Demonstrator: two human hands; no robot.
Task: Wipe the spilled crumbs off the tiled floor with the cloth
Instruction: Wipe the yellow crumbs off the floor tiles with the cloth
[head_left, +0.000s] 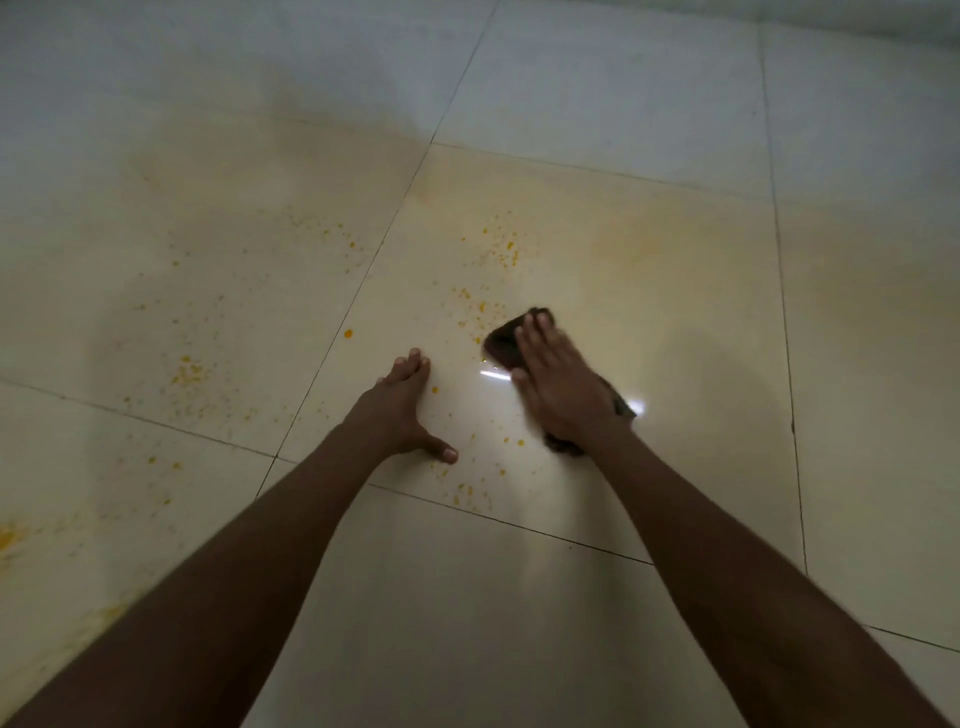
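Orange-yellow crumbs (501, 249) lie scattered over the pale tiled floor (675, 270), with more patches at the left (187, 371) and near my wrists (465, 491). A dark cloth (506, 343) lies flat on the floor right of centre. My right hand (558, 384) presses down on it with straight fingers, and the cloth sticks out beyond the fingertips and behind the wrist. My left hand (402, 405) rests flat on the tile to the left of the cloth, fingers together and thumb spread. It holds nothing.
Dark grout lines (363, 280) cross the floor between large tiles. A yellowish smear spreads over the tiles beyond the hands, and a denser yellow patch (10, 538) sits at the left edge. A bright light reflection (493, 374) glints beside the cloth.
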